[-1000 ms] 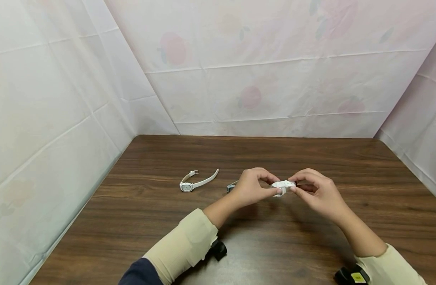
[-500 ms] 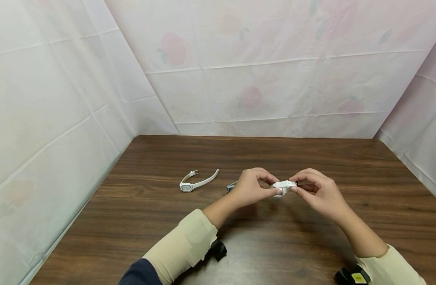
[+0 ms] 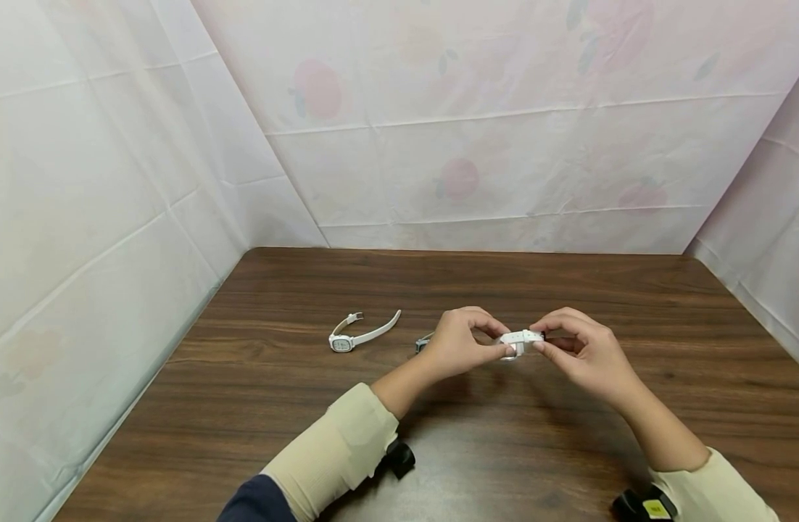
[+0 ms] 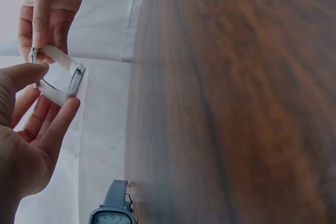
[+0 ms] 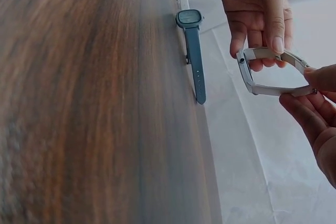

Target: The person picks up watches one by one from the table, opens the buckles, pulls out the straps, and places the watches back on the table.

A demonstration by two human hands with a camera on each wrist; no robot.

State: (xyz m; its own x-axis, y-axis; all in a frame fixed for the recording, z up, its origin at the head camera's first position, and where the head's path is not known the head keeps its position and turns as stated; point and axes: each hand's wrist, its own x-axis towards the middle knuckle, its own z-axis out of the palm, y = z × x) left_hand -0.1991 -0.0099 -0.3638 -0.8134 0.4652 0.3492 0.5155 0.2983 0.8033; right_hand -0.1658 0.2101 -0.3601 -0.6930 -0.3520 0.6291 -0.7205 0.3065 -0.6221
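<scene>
Between the two hands a white wristwatch (image 3: 520, 338) is held above the table, its strap closed into a loop. My left hand (image 3: 463, 345) pinches the strap from the left side with thumb and fingers. From the right, my right hand (image 3: 585, 353) pinches the strap near its buckle end. In the right wrist view the watch case (image 5: 244, 72) hangs on the side of the loop nearest the table, and the strap ends meet between the fingers. The left wrist view shows the loop (image 4: 55, 95) too; the fingers partly hide the buckle.
On the brown wooden table (image 3: 275, 449) lies another white watch (image 3: 342, 343), unbuckled, left of the hands. A blue-grey watch (image 5: 193, 51) lies behind my left wrist, mostly hidden in the head view. White patterned cloth (image 3: 399, 167) hangs around the table.
The white strap's pointed end, seen by the left fingers a second ago, has shifted slightly right under them. Both hands keep nearly the same place and grip.
</scene>
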